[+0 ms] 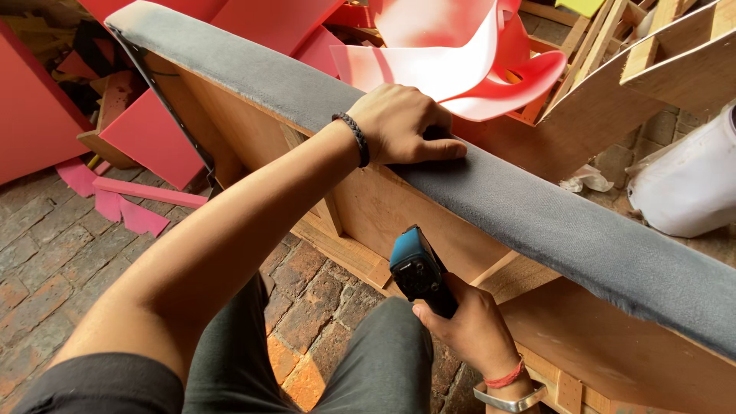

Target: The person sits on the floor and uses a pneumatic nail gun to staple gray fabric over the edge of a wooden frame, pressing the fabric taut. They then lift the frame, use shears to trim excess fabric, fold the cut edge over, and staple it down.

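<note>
My left hand [402, 123] presses down on a long grey fabric-covered rail [537, 203] that runs along the top of a wooden furniture frame [383, 207]. Its fingers curl over the far side of the rail, and a dark braided band is on the wrist. My right hand [471, 326] grips a blue and black power tool [418, 268] held low, below the rail and close to the frame's plywood side. A red thread and a metal bracelet sit on that wrist. The tool's tip is hidden behind its body.
Pink foam sheets [460, 54] and offcuts [130, 207] are piled behind and to the left. Another bare wooden frame [659, 61] stands at the top right, with a white roll [690, 184] beside it. My knees are over a brick floor [54, 253].
</note>
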Demonstrator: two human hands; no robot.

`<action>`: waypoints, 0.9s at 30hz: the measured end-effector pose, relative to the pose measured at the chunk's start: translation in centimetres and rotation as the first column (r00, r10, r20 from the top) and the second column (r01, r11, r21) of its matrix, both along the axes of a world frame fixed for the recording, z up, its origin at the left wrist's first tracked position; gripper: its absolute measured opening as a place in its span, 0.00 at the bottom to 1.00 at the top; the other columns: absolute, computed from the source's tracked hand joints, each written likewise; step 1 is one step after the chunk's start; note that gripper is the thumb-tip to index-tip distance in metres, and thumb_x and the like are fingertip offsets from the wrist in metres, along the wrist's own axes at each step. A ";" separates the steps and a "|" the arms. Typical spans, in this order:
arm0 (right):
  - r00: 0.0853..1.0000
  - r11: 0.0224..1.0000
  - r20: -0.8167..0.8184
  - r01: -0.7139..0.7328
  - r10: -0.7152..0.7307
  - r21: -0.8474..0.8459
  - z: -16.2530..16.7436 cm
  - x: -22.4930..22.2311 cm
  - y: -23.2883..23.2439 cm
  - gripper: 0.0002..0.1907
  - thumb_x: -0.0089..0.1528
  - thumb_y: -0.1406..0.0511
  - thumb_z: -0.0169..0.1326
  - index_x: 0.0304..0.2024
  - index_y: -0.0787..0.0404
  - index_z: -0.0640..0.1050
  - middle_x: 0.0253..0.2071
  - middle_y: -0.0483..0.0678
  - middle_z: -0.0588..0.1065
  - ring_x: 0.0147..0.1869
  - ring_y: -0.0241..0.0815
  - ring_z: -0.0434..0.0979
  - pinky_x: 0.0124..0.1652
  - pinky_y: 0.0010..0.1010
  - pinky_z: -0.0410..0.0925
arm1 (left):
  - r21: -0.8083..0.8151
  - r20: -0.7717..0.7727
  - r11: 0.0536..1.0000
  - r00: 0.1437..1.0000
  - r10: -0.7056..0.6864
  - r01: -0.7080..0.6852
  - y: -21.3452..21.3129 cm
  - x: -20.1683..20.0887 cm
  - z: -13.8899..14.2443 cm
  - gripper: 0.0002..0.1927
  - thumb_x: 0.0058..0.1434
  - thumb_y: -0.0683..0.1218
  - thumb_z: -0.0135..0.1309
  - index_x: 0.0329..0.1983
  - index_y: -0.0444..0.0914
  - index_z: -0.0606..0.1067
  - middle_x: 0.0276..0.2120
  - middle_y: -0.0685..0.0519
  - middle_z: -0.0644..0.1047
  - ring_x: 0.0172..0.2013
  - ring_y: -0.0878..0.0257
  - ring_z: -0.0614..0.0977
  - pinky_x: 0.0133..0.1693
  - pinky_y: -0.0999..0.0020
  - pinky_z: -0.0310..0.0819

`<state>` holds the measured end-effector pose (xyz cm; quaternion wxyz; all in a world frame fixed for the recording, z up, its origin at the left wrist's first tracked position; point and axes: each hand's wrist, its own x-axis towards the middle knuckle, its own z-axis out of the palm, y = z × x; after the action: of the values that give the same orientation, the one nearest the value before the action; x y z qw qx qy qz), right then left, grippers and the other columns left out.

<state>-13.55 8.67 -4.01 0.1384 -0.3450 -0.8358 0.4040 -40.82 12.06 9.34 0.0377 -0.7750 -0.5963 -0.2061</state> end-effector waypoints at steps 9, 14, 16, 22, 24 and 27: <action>0.997 0.998 -0.061 0.039 -0.036 0.044 -0.8 -1.9 -0.4 0.21 0.52 0.54 0.64 0.39 0.60 0.79 0.28 0.55 0.81 0.33 0.54 0.84 0.33 0.41 0.74 | -0.085 -0.046 0.993 0.996 0.076 -0.080 -1.1 0.8 1.0 0.34 0.61 0.73 0.47 0.27 0.40 0.82 0.18 0.44 0.77 0.24 0.46 0.79 0.31 0.50 0.72; 0.992 0.987 -0.115 0.071 -0.055 0.142 -0.4 -3.5 -2.6 0.21 0.53 0.54 0.64 0.41 0.61 0.79 0.30 0.56 0.81 0.36 0.58 0.83 0.34 0.42 0.73 | -0.019 -0.024 1.000 1.000 0.019 -0.019 -1.2 0.9 0.3 0.33 0.61 0.72 0.45 0.24 0.41 0.81 0.19 0.45 0.78 0.25 0.46 0.81 0.33 0.50 0.74; 0.993 0.981 -0.075 0.099 -0.088 0.166 -0.3 -4.4 -3.6 0.21 0.52 0.54 0.65 0.41 0.61 0.79 0.31 0.56 0.81 0.38 0.58 0.83 0.35 0.42 0.74 | -0.042 -0.032 0.999 0.999 -0.006 0.005 -1.3 1.2 0.2 0.33 0.62 0.71 0.43 0.26 0.41 0.81 0.21 0.45 0.79 0.26 0.46 0.82 0.33 0.50 0.75; 0.896 0.924 0.227 0.364 -0.381 0.116 -1.8 -8.1 -7.2 0.27 0.49 0.52 0.70 0.47 0.55 0.80 0.34 0.54 0.83 0.43 0.55 0.85 0.41 0.41 0.76 | 0.004 0.004 0.949 0.949 -0.316 0.316 -1.1 -2.6 0.3 0.31 0.66 0.68 0.37 0.39 0.40 0.79 0.30 0.45 0.82 0.35 0.44 0.83 0.37 0.49 0.75; 0.809 0.862 0.313 0.503 -0.497 0.066 -3.1 -9.8 -8.8 0.29 0.46 0.54 0.72 0.48 0.53 0.80 0.34 0.54 0.83 0.42 0.52 0.86 0.44 0.40 0.75 | -0.075 -0.007 0.928 0.931 -0.366 0.364 -0.6 -7.1 0.8 0.30 0.66 0.67 0.35 0.43 0.44 0.79 0.38 0.46 0.82 0.40 0.43 0.82 0.37 0.48 0.74; 0.802 0.826 0.217 0.561 -0.557 0.047 -4.3 -13.0 -11.3 0.39 0.44 0.54 0.73 0.58 0.49 0.78 0.35 0.51 0.84 0.43 0.50 0.86 0.42 0.39 0.74 | -0.078 -0.100 0.961 0.957 -0.271 0.264 -2.5 -10.8 -0.3 0.27 0.72 0.61 0.33 0.42 0.40 0.79 0.39 0.45 0.83 0.39 0.45 0.84 0.42 0.49 0.77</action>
<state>-26.51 -2.66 -8.34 0.1539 -0.6199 -0.7031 0.3124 -51.58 9.59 9.01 0.0176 -0.8594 -0.4894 -0.1473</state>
